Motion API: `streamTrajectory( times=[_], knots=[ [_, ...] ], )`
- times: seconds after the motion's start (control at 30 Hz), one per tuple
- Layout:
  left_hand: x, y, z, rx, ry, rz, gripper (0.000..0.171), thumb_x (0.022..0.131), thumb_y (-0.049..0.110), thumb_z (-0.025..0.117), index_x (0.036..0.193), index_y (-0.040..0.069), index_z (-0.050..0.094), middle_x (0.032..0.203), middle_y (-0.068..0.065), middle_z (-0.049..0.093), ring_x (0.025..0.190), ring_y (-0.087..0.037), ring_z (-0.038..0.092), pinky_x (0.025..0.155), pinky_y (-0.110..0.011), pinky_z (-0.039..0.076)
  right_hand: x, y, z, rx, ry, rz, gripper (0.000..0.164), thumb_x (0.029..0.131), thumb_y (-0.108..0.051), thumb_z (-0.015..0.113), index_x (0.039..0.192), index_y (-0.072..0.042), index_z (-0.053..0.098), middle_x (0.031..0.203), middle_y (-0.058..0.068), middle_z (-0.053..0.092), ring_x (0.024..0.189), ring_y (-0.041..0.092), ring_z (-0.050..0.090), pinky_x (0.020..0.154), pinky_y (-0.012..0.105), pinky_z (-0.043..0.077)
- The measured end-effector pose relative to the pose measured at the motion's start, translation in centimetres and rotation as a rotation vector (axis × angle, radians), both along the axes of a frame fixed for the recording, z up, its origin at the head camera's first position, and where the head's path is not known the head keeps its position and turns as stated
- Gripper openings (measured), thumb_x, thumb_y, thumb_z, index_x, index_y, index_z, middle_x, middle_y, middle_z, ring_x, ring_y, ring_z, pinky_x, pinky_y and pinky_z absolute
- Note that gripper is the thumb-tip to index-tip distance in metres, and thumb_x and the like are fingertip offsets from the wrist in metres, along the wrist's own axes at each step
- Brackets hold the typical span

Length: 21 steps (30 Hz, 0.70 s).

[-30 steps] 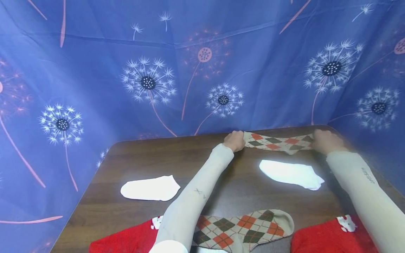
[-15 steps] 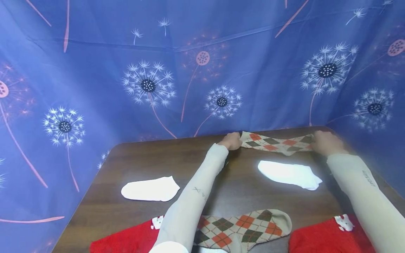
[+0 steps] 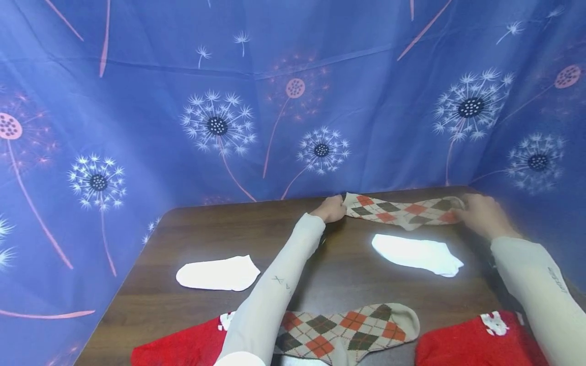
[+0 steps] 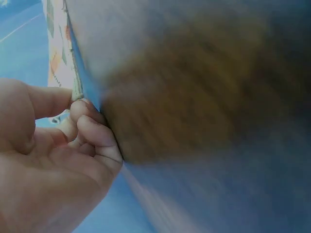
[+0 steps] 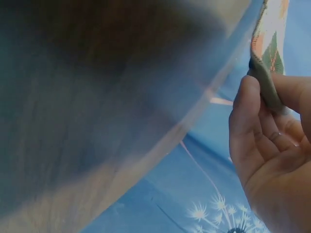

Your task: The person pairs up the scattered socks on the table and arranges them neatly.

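Observation:
An argyle sock point(image 3: 403, 211) in beige, orange and dark green is stretched lengthwise between both hands at the far right of the table. My left hand point(image 3: 331, 209) pinches its left, cuff end; in the left wrist view the thumb and curled fingers point(image 4: 95, 131) meet on the fabric edge. At the other end, my right hand point(image 3: 485, 216) holds the toe. The right wrist view shows that toe point(image 5: 267, 90) between thumb and fingers. A white ankle sock point(image 3: 416, 254) lies just nearer than the stretched sock.
Another white ankle sock point(image 3: 217, 273) lies on the wooden table point(image 3: 137, 305) at left. A second argyle sock point(image 3: 352, 330) lies in front, partly behind my left sleeve. Red fuzzy socks point(image 3: 183, 343) with white patches lie at both front sides. A blue dandelion-print cloth point(image 3: 256, 101) hangs behind the table.
My left hand has shifted slightly left and toward me with the cuff. The right hand has moved a little right, and more of the sock's toe shows.

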<state>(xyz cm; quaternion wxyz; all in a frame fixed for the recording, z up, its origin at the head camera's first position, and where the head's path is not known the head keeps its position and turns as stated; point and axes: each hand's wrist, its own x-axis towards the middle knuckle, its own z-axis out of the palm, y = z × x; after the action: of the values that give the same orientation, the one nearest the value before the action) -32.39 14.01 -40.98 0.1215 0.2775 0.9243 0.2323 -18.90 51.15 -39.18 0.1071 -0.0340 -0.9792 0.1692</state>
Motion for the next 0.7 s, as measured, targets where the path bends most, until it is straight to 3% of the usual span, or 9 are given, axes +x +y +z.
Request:
streamTrajectory(
  times=[0.17,0.4,0.53,0.63,0.7],
  knots=[
    [0.4,-0.8,-0.1,-0.039,0.003,-0.015,0.047,0.106,0.02,0.034,0.151,0.005,0.039,0.153,-0.009,0.044,0.141,-0.024,0.04,0.113,-0.033,0.034,0.7,-0.7,0.4,-0.023,0.037,0.025,0.028,0.093,-0.028,0.067,0.079,-0.005,0.061,0.065,0.003,0.057,0.057,0.021,0.048,0.051,0.035,0.037],
    [0.8,-2.7,0.5,-0.018,-0.022,-0.025,0.048,0.104,0.021,0.036,0.151,0.009,0.04,0.153,-0.008,0.044,0.141,-0.023,0.04,0.112,-0.037,0.035,0.9,-1.7,1.6,-0.028,0.086,0.029,0.024,0.091,-0.027,0.07,0.082,-0.005,0.067,0.068,0.003,0.062,0.061,0.023,0.052,0.054,0.036,0.039],
    [0.9,-3.6,0.5,-0.034,0.05,-0.052,0.036,0.106,0.025,0.033,0.129,0.008,0.054,0.122,-0.011,0.061,0.11,-0.022,0.058,0.095,-0.036,0.045,1.3,-1.7,1.8,-0.046,0.073,0.026,0.027,0.094,-0.03,0.068,0.082,-0.005,0.066,0.069,0.003,0.062,0.061,0.022,0.052,0.054,0.036,0.039],
    [1.0,-4.2,0.6,-0.041,0.103,-0.066,0.028,0.107,0.029,0.031,0.107,0.012,0.054,0.097,-0.01,0.057,0.082,-0.021,0.052,0.078,-0.037,0.042,1.7,-2.0,2.0,-0.053,0.077,0.024,0.03,0.094,-0.032,0.067,0.078,-0.006,0.064,0.067,0.003,0.06,0.06,0.022,0.05,0.053,0.036,0.037],
    [1.1,-4.6,0.8,-0.022,0.112,-0.062,0.028,0.107,0.029,0.033,0.113,0.014,0.055,0.105,-0.007,0.061,0.084,-0.019,0.054,0.077,-0.037,0.043,1.9,-2.2,2.2,-0.062,0.088,0.027,0.029,0.094,-0.031,0.068,0.08,-0.005,0.064,0.068,0.003,0.061,0.06,0.022,0.05,0.053,0.036,0.038]
  ],
)
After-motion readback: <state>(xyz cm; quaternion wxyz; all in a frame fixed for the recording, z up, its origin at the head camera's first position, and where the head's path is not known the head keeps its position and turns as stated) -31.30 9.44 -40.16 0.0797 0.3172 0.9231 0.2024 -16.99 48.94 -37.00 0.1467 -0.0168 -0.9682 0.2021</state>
